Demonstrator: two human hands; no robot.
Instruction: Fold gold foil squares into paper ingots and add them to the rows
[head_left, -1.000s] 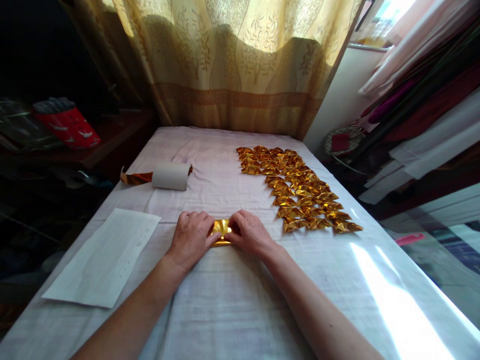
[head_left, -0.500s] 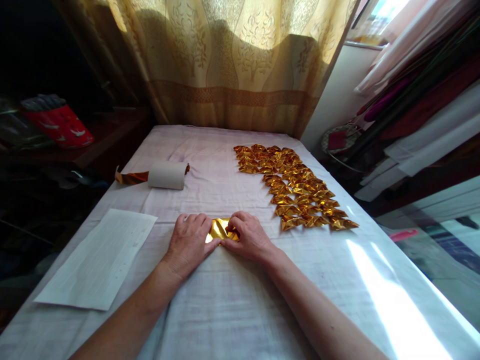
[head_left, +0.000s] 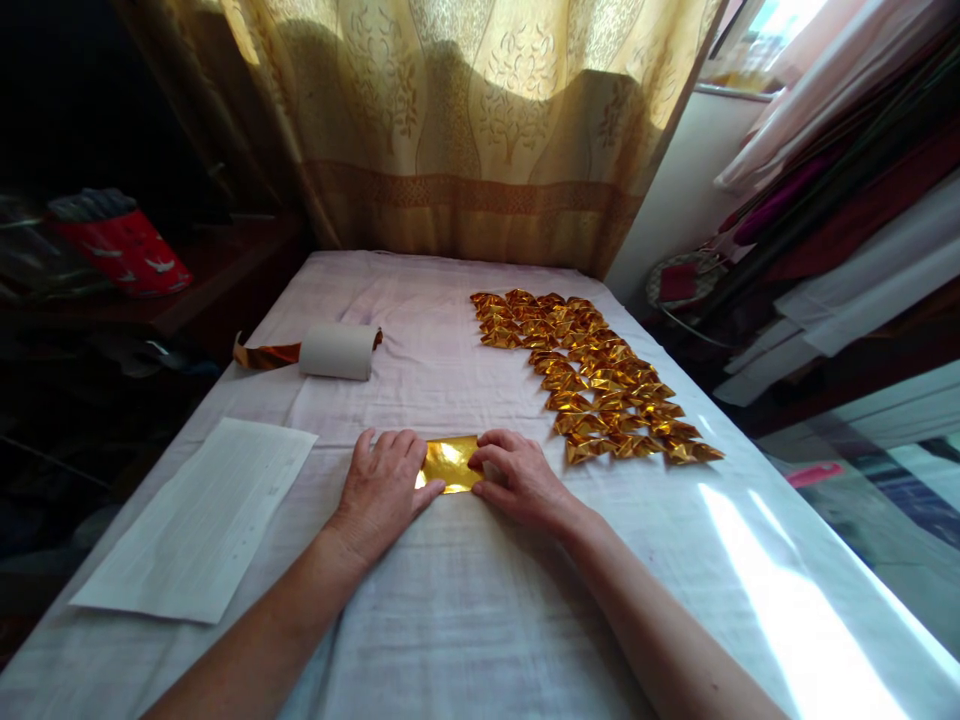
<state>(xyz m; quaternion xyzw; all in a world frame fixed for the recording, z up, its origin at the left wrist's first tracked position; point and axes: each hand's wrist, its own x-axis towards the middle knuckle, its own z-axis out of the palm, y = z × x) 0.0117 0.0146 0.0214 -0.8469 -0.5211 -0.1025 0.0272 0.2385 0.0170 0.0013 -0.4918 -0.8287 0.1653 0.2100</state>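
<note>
A: Hands first.

B: Left hand half-curled, fingers over the left end of the gold sheet, thumb at its near edge. Right hand in a loose pinch at the right end. Both have hold of it; how much foil sits under the left fingers, cannot tell.

A: And the sheet?

B: Between the two hands, lying nearly flat on the pale cloth.

A: What's changed?

B: Half a second ago the thumbs nearly met. Now the right hand sits farther right, gap wider, more bright foil showing. Left hand about where it was.

A: Your reading?

B: Looks like smoothing or lining up from end to end; the foil seems at a flat stage.

A: Outward from there?

B: Beyond the right hand and to its right, well-creased gold pieces in close rows, apart from the fingers. Beyond the left hand, a grey cardboard tube on its side, coppery strip off its left end. Left of that hand, white paper, not touching.
</note>
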